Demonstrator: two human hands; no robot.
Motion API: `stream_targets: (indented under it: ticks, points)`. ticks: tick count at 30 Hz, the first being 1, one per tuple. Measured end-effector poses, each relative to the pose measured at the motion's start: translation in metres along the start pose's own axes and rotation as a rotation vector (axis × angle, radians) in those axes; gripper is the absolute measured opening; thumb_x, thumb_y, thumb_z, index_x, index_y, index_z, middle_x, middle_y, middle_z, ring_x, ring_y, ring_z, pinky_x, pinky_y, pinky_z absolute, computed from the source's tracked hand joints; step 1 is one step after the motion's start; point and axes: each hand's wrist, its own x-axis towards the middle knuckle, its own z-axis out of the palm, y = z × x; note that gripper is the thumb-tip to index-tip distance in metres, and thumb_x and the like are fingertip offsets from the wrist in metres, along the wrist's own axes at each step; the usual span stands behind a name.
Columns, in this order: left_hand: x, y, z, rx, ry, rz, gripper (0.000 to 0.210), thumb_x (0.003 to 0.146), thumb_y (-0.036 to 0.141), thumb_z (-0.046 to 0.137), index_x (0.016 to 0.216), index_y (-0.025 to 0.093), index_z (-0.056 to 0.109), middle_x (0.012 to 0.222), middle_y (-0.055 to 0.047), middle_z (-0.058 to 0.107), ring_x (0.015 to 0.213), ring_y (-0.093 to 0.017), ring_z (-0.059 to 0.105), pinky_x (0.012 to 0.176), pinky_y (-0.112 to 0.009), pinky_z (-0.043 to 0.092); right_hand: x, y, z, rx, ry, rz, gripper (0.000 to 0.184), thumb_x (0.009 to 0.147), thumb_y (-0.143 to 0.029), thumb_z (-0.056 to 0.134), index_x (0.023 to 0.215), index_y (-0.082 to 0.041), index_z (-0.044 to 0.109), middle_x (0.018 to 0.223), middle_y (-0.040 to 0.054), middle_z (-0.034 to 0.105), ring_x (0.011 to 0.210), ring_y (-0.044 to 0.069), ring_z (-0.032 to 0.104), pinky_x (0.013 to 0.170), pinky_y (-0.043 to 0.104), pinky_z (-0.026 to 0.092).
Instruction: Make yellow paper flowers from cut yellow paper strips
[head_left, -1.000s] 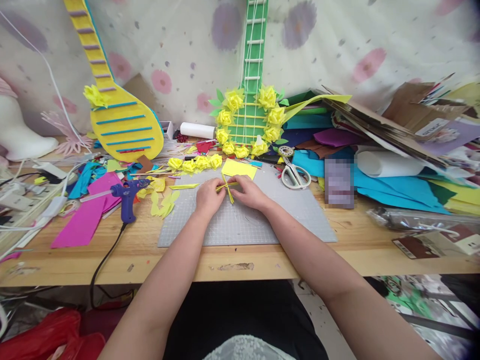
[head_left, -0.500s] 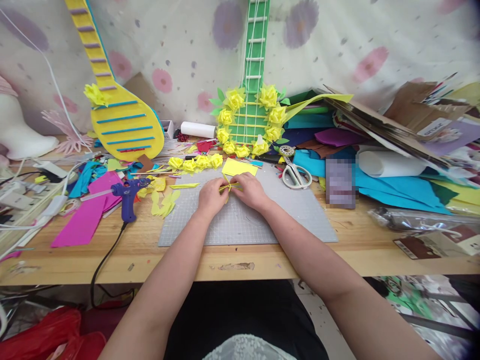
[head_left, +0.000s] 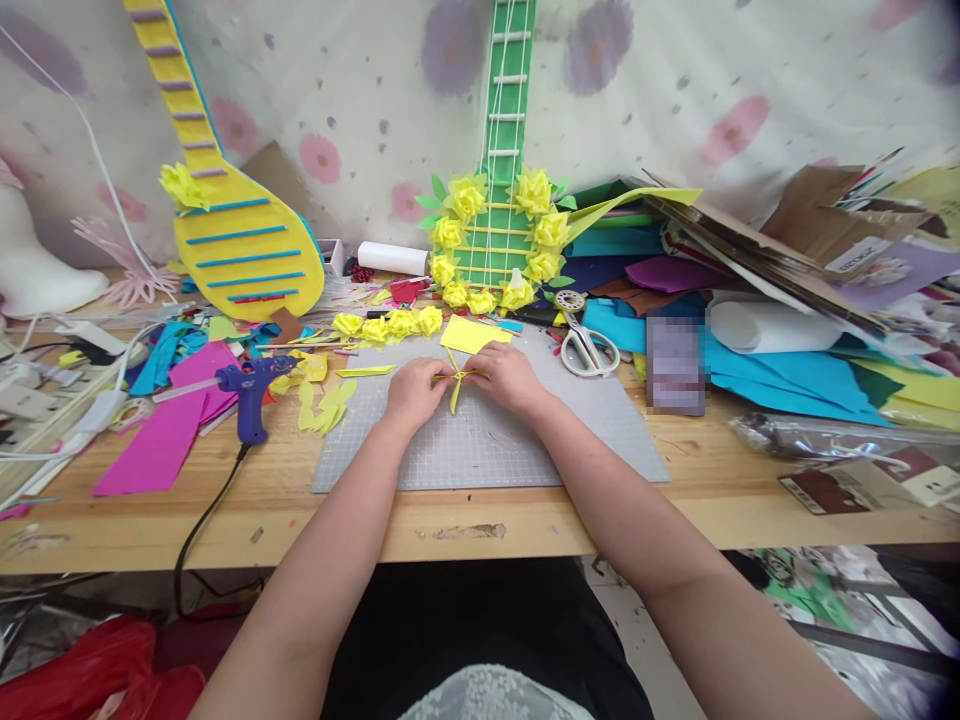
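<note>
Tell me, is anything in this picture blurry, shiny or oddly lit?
All in the head view: light looks soft and even; clear plastic packaging catches glare; a purple rectangular item is partly pixelated; the upper right corner darkens; the yellow strips between left hand and right hand show little fine detail.

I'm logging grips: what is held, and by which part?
A yellow cross-shaped piece: the left hand and right hand each pinch one of its opposite side arms.

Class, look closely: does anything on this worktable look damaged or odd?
Yes: the table has a rough, brownish patch near its front edge; it looks chipped or worn against the smoother wood around.
</note>
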Motion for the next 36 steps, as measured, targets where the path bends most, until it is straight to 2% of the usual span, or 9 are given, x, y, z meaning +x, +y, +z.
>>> stream_targets:
  ticks: [6, 10, 15, 20, 26, 31, 36]
  points:
    - [0.000, 0.000, -0.003, -0.001, -0.033, -0.007, 0.015, 0.075, 0.031, 0.058, 0.084, 0.024, 0.068, 0.086, -0.001, 0.068, 0.086, -0.016, 0.058, 0.076, -0.027, 0.042, 0.000, 0.002, -0.003, 0.066, -0.020, -0.045, 0.015, 0.079, -0.027, 0.056, 0.079, -0.018, 0.067, 0.074, 0.0052, 0.065, 0.081, 0.017, 0.050, 0.070, 0.027, 0.034]
    - [0.000, 0.001, -0.005, 0.020, -0.024, -0.086, 0.016, 0.074, 0.035, 0.059, 0.083, 0.027, 0.069, 0.084, 0.000, 0.069, 0.082, -0.015, 0.058, 0.072, -0.026, 0.042, -0.001, 0.006, -0.007, 0.124, -0.023, 0.022, 0.015, 0.078, -0.028, 0.058, 0.084, -0.020, 0.069, 0.079, 0.0052, 0.066, 0.083, 0.017, 0.053, 0.068, 0.026, 0.035]
    - [0.000, -0.002, -0.011, -0.098, -0.053, -0.151, 0.018, 0.071, 0.036, 0.061, 0.084, 0.028, 0.070, 0.087, 0.001, 0.070, 0.079, -0.015, 0.060, 0.070, -0.025, 0.043, -0.003, 0.013, -0.012, 0.169, -0.016, 0.051, 0.016, 0.078, -0.027, 0.057, 0.083, -0.019, 0.070, 0.078, 0.0056, 0.066, 0.081, 0.016, 0.055, 0.069, 0.025, 0.038]
    - [-0.001, -0.008, -0.019, -0.145, -0.030, -0.241, 0.016, 0.071, 0.034, 0.060, 0.080, 0.027, 0.071, 0.081, 0.001, 0.071, 0.073, -0.015, 0.061, 0.068, -0.025, 0.044, -0.005, 0.021, -0.012, 0.209, -0.007, 0.095, 0.016, 0.077, -0.025, 0.058, 0.085, -0.020, 0.070, 0.084, 0.0050, 0.067, 0.081, 0.015, 0.057, 0.072, 0.025, 0.040]
    - [-0.001, -0.011, -0.016, -0.219, -0.077, -0.221, 0.023, 0.066, 0.037, 0.064, 0.085, 0.026, 0.070, 0.085, 0.000, 0.070, 0.075, -0.015, 0.062, 0.070, -0.026, 0.045, -0.005, 0.026, -0.011, 0.189, -0.006, 0.103, 0.016, 0.078, -0.025, 0.057, 0.083, -0.018, 0.070, 0.083, 0.0056, 0.068, 0.080, 0.015, 0.058, 0.073, 0.026, 0.040]
    - [-0.002, -0.011, -0.016, -0.184, -0.053, -0.236, 0.015, 0.070, 0.032, 0.061, 0.077, 0.024, 0.071, 0.080, 0.000, 0.070, 0.074, -0.015, 0.062, 0.070, -0.026, 0.044, -0.006, 0.027, -0.011, 0.199, -0.008, 0.124, 0.020, 0.078, -0.028, 0.058, 0.092, -0.021, 0.069, 0.091, 0.0046, 0.068, 0.086, 0.016, 0.058, 0.076, 0.026, 0.040]
    - [-0.002, -0.013, -0.015, -0.242, -0.036, -0.258, 0.016, 0.069, 0.034, 0.061, 0.079, 0.025, 0.071, 0.082, 0.001, 0.071, 0.077, -0.015, 0.062, 0.071, -0.026, 0.044, -0.004, 0.026, -0.009, 0.190, 0.019, 0.180, 0.015, 0.077, -0.025, 0.057, 0.084, -0.020, 0.070, 0.085, 0.0048, 0.069, 0.084, 0.016, 0.058, 0.075, 0.026, 0.040]
